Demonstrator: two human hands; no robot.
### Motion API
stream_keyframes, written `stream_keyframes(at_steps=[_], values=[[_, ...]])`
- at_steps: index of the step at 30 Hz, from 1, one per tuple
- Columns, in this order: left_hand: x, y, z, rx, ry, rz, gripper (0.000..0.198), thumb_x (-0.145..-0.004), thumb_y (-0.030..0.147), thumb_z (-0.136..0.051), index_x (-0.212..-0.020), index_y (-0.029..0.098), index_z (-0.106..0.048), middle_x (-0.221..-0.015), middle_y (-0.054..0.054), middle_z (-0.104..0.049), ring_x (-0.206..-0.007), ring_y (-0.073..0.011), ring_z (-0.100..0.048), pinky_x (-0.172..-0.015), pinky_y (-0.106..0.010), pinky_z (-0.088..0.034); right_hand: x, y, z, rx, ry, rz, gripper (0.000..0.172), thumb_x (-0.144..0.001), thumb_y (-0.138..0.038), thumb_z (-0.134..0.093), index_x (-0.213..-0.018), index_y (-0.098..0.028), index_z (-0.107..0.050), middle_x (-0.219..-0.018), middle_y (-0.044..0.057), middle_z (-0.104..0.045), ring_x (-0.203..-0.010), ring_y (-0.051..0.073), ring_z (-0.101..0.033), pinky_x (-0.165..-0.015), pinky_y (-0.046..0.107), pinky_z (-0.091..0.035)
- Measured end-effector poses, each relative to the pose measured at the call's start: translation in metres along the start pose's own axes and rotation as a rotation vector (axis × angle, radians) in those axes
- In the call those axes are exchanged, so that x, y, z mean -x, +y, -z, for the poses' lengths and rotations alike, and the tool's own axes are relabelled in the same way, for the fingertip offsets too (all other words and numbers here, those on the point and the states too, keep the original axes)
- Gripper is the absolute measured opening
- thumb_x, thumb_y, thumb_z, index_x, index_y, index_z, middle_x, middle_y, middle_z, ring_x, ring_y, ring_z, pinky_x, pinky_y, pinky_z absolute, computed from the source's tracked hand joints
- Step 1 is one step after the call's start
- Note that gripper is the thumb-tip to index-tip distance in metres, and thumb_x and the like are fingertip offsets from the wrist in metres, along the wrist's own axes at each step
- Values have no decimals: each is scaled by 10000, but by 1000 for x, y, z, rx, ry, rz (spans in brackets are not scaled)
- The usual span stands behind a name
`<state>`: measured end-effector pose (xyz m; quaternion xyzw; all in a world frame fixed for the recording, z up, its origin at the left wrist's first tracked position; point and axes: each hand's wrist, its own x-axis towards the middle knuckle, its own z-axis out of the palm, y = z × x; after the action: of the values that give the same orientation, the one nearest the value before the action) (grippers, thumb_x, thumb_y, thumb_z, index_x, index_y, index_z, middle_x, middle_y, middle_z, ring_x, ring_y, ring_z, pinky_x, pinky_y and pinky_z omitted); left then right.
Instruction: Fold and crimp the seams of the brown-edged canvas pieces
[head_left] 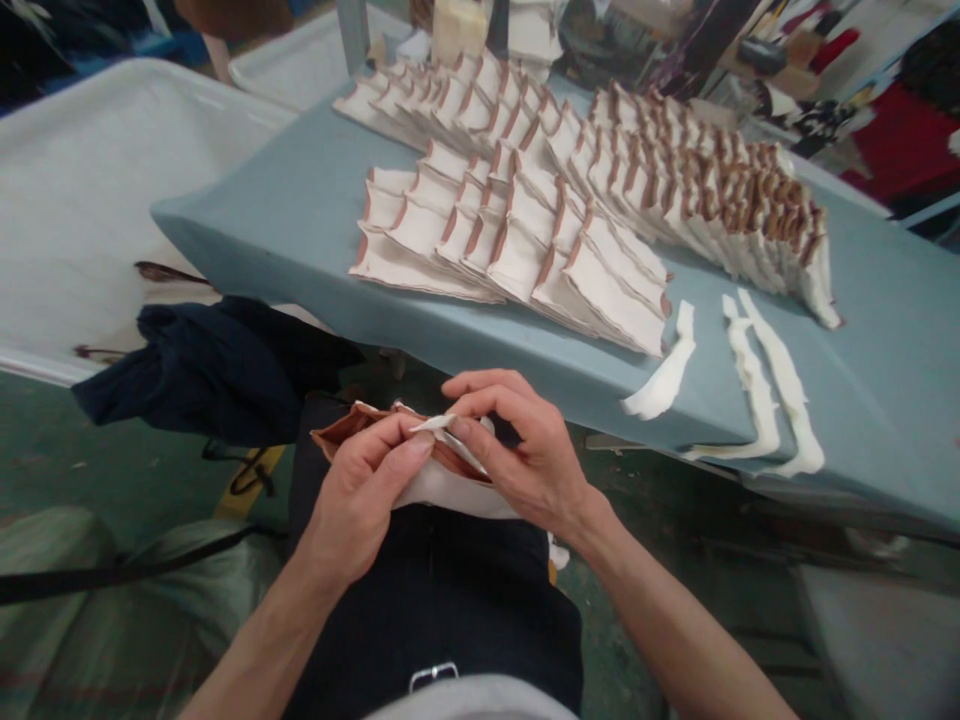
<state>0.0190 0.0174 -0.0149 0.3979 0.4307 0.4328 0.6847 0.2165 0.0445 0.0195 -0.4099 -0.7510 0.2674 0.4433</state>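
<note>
Fingers (pixel 495 402) of left hand (pixel 356 505) and right hand (pixel 536 455) pinch a white strip (pixel 433 424) over brown-and-white fabric (pixel 442 488).

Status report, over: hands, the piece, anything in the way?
Left hand and right hand pinching white material. Brown-and-white piece over the lap. No obstruction seen at the hands; loose white strips on blue table.

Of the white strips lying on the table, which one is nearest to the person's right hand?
The leftmost strip, shorter and lying alone; the other two lie close together, farther right.
</note>
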Motion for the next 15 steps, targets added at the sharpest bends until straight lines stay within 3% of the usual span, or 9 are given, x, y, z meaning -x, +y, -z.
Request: stream_keyframes(at_steps=[2, 5, 7, 10, 12, 15], values=[[1, 2, 1, -51, 24, -34, 286, -997, 453, -724, -885, 191, -748, -792, -1, -706, -689, -129, -549, -642, -219, -438, 0, -3, 3, 0, 98, -111, 109, -1009, -227, -666, -908, -212, -700, -1107, 100, -795, -1046, 230, -737, -936, 388, -567], [1, 6, 1, -117, 84, -49, 298, -990, 477, -727, -891, 196, -733, -773, 8, -709, -661, -125, -545, -592, -210, -408, 3, -25, 12, -190, 131, -364, 176, -1033, -330, -663, -899, -216, -655, -767, 11, -732, -679, 152, -658, -646, 273, -512], [1, 9, 0, -166, 116, -50, 328, -983, 499, -719, -871, 191, -732, -715, 15, -683, -609, -120, -520, -544, -210, -381, 7, -48, 15, -379, 76, -529, 242, -1049, -419, -662, -913, -220, -645, -653, -32, -664, -546, 110, -549, -533, 231, -426], [0, 12, -3, -195, 151, -47, 344, -963, 512, -715, -873, 181, -744, -688, 9, -662, -583, -133, -532, -520, -222, -396, 12, -70, 9, -618, -140, -653, 284, -1072, -494, -595, -1011, -225, -665, -613, -49, -638, -458, 101, -488, -457, 225, -373], [0, 10, -4, -197, 196, -73, 349, -952, 516, -718, -895, 174, -753, -718, -6, -678, -596, -147, -556, -527, -232, -421, 13, -69, 0, -440, -121, -637, 204, -1024, -412, -653, -957, -220, -665, -651, -39, -648, -501, 107, -510, -481, 231, -373], [0, 5, -4, -212, 252, -105, 353, -954, 513, -709, -924, 167, -771, -725, -16, -687, -594, -147, -546, -518, -235, -413, 13, -51, -12, -48, 20, -551, 142, -955, -318, -676, -864, -212, -651, -714, -20, -664, -573, 116, -519, -552, 256, -371]])
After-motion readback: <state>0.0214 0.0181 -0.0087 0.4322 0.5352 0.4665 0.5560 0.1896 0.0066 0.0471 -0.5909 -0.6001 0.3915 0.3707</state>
